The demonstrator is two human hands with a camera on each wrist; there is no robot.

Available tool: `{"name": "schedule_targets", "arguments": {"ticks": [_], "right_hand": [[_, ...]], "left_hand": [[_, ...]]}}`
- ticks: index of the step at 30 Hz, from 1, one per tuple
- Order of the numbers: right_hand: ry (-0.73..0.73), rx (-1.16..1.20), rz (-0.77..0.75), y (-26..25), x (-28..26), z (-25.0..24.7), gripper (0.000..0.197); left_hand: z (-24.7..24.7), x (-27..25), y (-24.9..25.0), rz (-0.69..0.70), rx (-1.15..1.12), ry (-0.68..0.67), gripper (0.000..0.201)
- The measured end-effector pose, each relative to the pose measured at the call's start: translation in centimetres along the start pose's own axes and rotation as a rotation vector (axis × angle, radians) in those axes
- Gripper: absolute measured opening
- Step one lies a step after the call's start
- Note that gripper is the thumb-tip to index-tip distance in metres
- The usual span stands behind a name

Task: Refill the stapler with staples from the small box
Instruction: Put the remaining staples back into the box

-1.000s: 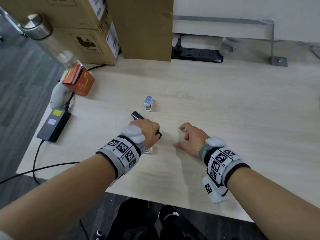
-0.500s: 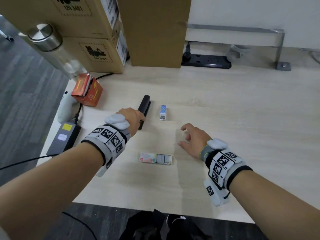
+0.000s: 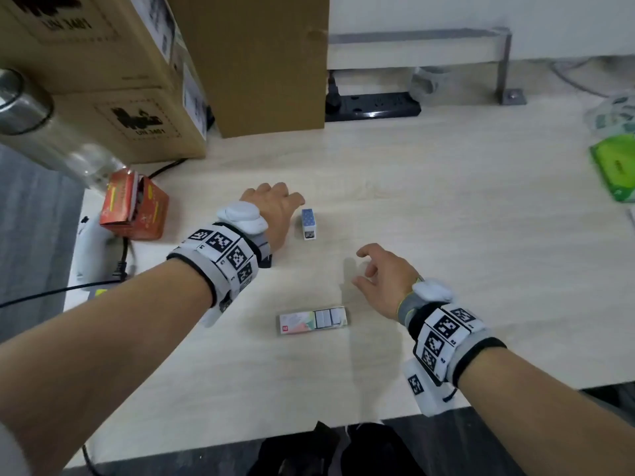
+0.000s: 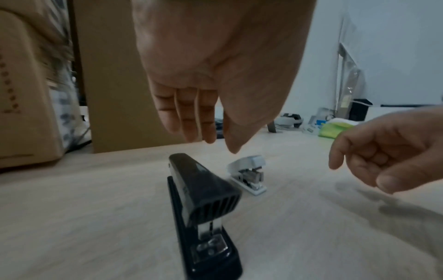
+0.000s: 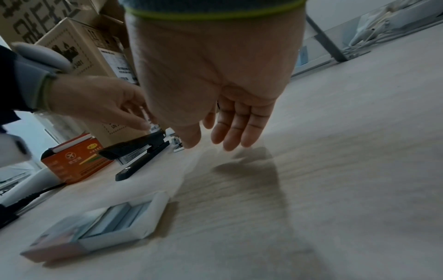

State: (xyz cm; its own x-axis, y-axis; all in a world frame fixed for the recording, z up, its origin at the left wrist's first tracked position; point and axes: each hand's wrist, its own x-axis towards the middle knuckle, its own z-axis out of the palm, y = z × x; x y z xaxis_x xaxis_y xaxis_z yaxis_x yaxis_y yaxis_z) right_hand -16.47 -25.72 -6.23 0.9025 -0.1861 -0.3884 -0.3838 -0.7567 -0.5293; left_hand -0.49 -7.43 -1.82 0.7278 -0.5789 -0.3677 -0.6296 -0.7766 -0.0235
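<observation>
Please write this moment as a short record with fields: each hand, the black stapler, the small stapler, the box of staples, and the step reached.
left hand: above the black stapler, fingers straight, holding nothing
right hand: over the table, fingers loosely curled, holding nothing
black stapler: flat on the table, closed, mostly hidden under the left wrist in the head view
small stapler: white and blue, just right of the left hand
box of staples: slid open, grey staples showing, near the table's front edge
step: refill not yet begun

"UN 3481" is printed inside a dashed frame on the lower cardboard box [image 3: 137,128], and is repeated on the upper cardboard box [image 3: 72,27]. Other labels are too blurred to be read.
</observation>
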Motion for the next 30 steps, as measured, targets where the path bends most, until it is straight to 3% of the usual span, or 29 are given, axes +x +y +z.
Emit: {"name": "schedule_targets", "arguments": {"ticks": [4, 8, 10, 12, 17, 24, 27, 30], "right_hand": [[0.017, 0.031, 0.023, 0.2, -0.9, 0.5, 0.038], [0.009, 0.043, 0.023, 0.3, -1.5, 0.8, 0.039], [0.003, 0.043, 0.009, 0.3, -1.5, 0.6, 0.038], [0.006, 0.044, -0.008, 0.4, -1.6, 0.5, 0.037], [0.047, 0.115, -0.152, -0.3, -1.4, 0.3, 0.036], [-0.009, 0.126, -0.248, -1.7, -0.4, 0.2, 0.019], [-0.065, 0.047, -0.259, -1.4, -0.2, 0.2, 0.02], [-0.097, 0.001, -0.252, -0.8, 0.1, 0.6, 0.022]], "left_hand": [[1.3, 1.3, 1.1, 0.173, 0.035, -0.063, 0.059], [1.6, 1.8, 2.2, 0.207, 0.054, -0.107, 0.051], [1.5, 1.8, 2.4, 0.205, 0.009, -0.065, 0.034], [1.5, 1.0, 3.0, 0.183, -0.083, -0.024, 0.016], [2.3, -3.3, 5.6, 0.145, -0.261, -0.019, 0.024], [3.9, -5.6, 7.0, 0.077, -0.464, 0.046, 0.029], [4.4, -6.4, 7.1, 0.035, -0.587, 0.109, 0.02], [5.2, -7.1, 6.8, -0.104, -0.811, 0.164, 0.01]]}}
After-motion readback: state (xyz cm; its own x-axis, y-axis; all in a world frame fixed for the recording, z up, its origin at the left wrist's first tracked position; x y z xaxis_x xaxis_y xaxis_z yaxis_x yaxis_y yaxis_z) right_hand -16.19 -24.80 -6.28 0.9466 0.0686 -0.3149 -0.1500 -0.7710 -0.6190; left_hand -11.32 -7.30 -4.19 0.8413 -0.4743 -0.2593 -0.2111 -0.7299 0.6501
